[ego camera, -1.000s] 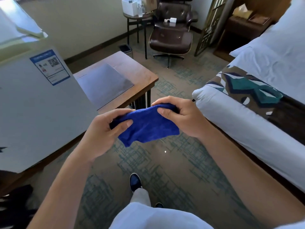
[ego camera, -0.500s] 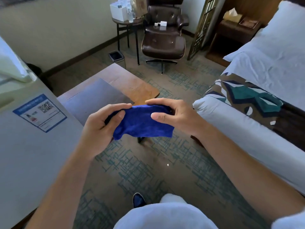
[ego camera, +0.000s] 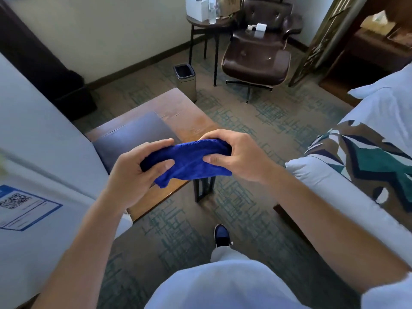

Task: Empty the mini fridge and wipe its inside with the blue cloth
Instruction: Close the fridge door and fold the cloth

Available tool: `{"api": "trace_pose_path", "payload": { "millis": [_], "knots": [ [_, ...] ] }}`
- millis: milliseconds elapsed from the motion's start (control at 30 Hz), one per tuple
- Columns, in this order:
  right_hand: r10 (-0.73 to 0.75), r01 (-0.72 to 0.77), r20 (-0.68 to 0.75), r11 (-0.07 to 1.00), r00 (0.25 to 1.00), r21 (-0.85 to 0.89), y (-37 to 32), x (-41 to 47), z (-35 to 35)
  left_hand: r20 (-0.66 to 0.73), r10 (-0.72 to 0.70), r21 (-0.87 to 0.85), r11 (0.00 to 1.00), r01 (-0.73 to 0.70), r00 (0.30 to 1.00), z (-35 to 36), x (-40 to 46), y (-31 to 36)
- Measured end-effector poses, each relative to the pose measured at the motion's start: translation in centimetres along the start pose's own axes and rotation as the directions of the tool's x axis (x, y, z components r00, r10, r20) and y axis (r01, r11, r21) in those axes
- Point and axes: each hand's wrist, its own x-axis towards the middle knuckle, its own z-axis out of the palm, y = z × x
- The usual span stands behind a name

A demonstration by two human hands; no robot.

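The blue cloth (ego camera: 189, 161) is bunched up and held in the air between both hands, over the corner of a wooden table. My left hand (ego camera: 136, 175) grips its left end, thumb on top. My right hand (ego camera: 234, 155) grips its right end. The white mini fridge (ego camera: 40, 166) fills the left side of the view, showing its outer surface with a blue-framed sticker carrying a QR code (ego camera: 20, 208). Its inside is not visible from here.
A wooden table (ego camera: 189, 121) with a dark mat (ego camera: 133, 137) stands beside the fridge. A bed (ego camera: 356, 175) runs along the right. Farther off are a small bin (ego camera: 185, 79), a brown leather chair (ego camera: 258, 54) and a side table (ego camera: 207, 21). Patterned carpet lies between table and bed.
The view has swung left and back, so the fridge sticker slid down and left. Both hands keep hold of the blue cloth and have shifted their grip slightly.
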Motion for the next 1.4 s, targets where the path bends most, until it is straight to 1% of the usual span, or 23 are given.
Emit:
{"api": "trace_pose_path", "payload": {
  "millis": [100, 200, 300, 400, 500, 667, 800, 900, 1000, 1133, 1233, 1333, 1400],
  "knots": [
    [-0.024, 0.023, 0.034, 1.000, 0.999, 0.014, 2.6, 3.2, -2.2, -0.003, 0.006, 0.072, 0.997, -0.006, 1.000, 1.7, 3.1, -0.4],
    [-0.056, 0.053, 0.079, 0.998, 0.995, 0.034, 4.8, 5.8, -4.3, -0.035, -0.008, 0.119, 0.993, 0.012, 0.999, 3.3, 5.7, -0.6],
    [-0.082, 0.085, 0.110, 0.996, 0.991, -0.024, 6.8, 8.3, -5.8, -0.059, -0.018, 0.163, 0.986, 0.027, 0.998, 4.8, 8.0, -1.0],
    [-0.083, 0.093, 0.118, 0.992, 0.990, -0.088, 8.8, 10.2, -6.6, -0.078, -0.059, 0.156, 0.985, 0.070, 0.995, 5.9, 9.9, -2.1],
    [-0.057, 0.077, 0.153, 0.989, 0.987, -0.125, 11.0, 12.0, -6.7, -0.099, -0.106, 0.148, 0.982, 0.120, 0.989, 6.9, 11.4, -3.2],
    [-0.006, 0.036, 0.216, 0.991, 0.976, -0.132, 14.2, 14.9, -6.2, -0.115, -0.191, 0.106, 0.973, 0.204, 0.975, 8.3, 13.6, -5.9],
    [0.064, -0.033, 0.266, 0.992, 0.962, -0.119, 16.7, 17.7, -5.7, -0.093, -0.247, 0.102, 0.961, 0.256, 0.965, 8.5, 16.1, -8.7],
    [0.118, -0.083, 0.275, 0.987, 0.954, -0.137, 18.3, 18.9, -4.8, -0.069, -0.296, 0.109, 0.947, 0.302, 0.953, 8.6, 17.4, -10.9],
    [0.195, -0.158, 0.299, 0.977, 0.934, -0.146, 20.1, 20.3, -3.6, 0.040, -0.407, 0.033, 0.914, 0.405, 0.913, 8.7, 19.0, -13.7],
    [0.315, -0.215, 0.384, 0.935, 0.868, -0.281, 22.4, 22.6, -2.4, 0.135, -0.515, -0.052, 0.849, 0.525, 0.846, 9.9, 20.0, -17.1],
    [0.425, -0.250, 0.468, 0.886, 0.775, -0.391, 23.9, 24.0, -1.9, 0.219, -0.555, -0.064, 0.812, 0.579, 0.802, 11.4, 19.9, -19.5],
    [0.495, -0.270, 0.466, 0.841, 0.733, -0.468, 25.2, 25.6, -1.1, 0.301, -0.601, -0.073, 0.760, 0.646, 0.741, 12.4, 20.7, -21.9],
    [0.528, -0.292, 0.435, 0.815, 0.730, -0.500, 25.7, 25.6, -0.7, 0.305, -0.615, -0.060, 0.750, 0.659, 0.727, 12.7, 21.1, -22.3]
  ]
}}
